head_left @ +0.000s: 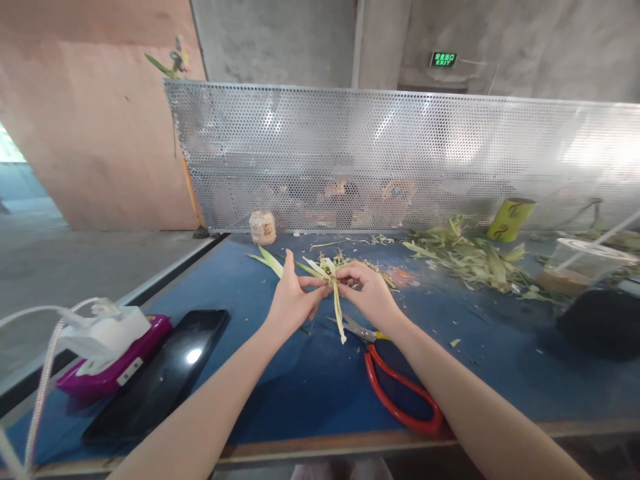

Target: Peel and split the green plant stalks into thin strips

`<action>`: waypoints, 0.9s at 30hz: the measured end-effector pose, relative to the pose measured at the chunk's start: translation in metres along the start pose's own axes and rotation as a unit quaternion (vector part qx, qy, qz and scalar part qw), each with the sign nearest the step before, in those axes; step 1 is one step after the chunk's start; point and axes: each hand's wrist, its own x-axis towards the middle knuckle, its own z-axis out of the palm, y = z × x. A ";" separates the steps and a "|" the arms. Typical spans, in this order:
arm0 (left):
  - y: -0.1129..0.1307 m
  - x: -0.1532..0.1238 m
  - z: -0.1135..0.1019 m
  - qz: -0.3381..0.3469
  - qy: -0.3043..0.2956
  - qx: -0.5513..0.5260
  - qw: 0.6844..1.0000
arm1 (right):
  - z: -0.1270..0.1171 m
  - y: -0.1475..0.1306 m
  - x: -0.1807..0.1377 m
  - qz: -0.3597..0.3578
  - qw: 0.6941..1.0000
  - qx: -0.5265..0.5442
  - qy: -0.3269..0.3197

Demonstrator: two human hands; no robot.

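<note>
Leaf strips [335, 288], pinched at their crossing between the fingers of my left hand [293, 301] and right hand [371, 295], held just above the blue desk [310, 390] near the red-handled scissors [396, 390]; a loosened pinch would likely let the narrow strips spring apart.

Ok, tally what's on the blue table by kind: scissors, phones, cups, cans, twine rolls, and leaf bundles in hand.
Red-handled metal scissors: 1
Flat black phone: 1
Clear lidded plastic cup: 1
Yellow cylindrical can: 1
Beige twine roll: 1
Pale green leaf bundle, pinched by left hand and right hand: 1
Total: 6
</note>
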 end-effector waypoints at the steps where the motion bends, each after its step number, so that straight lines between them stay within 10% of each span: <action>1: 0.001 0.000 0.001 -0.001 -0.001 -0.009 1.000 | 0.000 -0.001 0.000 -0.016 1.000 -0.008 0.005; 12: 0.003 0.000 0.006 -0.052 -0.040 -0.136 0.988 | -0.006 -0.008 -0.004 -0.168 0.984 -0.056 0.036; 21: -0.002 0.006 0.003 0.015 0.002 -0.108 0.994 | 0.002 0.001 -0.003 -0.037 0.999 0.012 -0.014; 27: -0.001 0.006 0.002 0.001 0.009 -0.099 0.995 | -0.002 -0.008 -0.005 -0.134 0.990 -0.045 0.008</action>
